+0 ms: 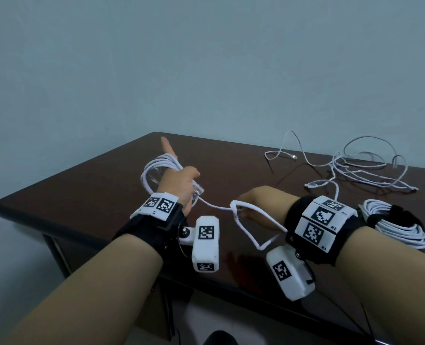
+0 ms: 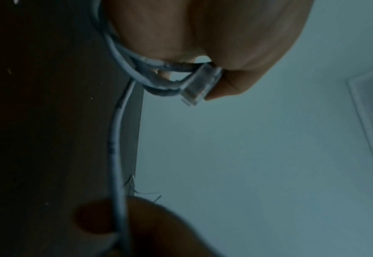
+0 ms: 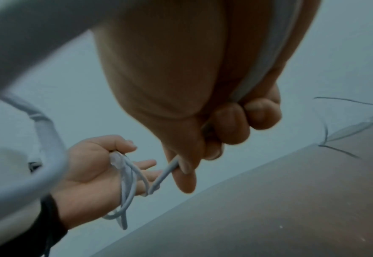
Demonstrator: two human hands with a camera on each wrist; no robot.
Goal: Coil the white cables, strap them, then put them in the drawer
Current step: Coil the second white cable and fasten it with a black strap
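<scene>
A white cable is coiled in loops (image 1: 156,165) round my left hand (image 1: 181,180), which is raised over the dark desk (image 1: 82,190) with its fingers stretched out. In the left wrist view my thumb presses the cable's clear plug (image 2: 201,83) against the hand. A strand (image 1: 214,206) runs from the coil to my right hand (image 1: 256,202), which pinches it between thumb and curled fingers (image 3: 231,125). Behind that hand the strand bends into a stiff loop (image 1: 251,232) beside my wrist. A finished white coil (image 1: 396,230) bound with a black strap (image 1: 405,215) lies at the right.
A loose tangle of white cable (image 1: 356,170) sprawls over the desk's far right, one clear plug (image 1: 293,157) lying towards the middle. The desk's left front edge (image 1: 32,220) is rounded, with its front panel below. A plain wall stands behind.
</scene>
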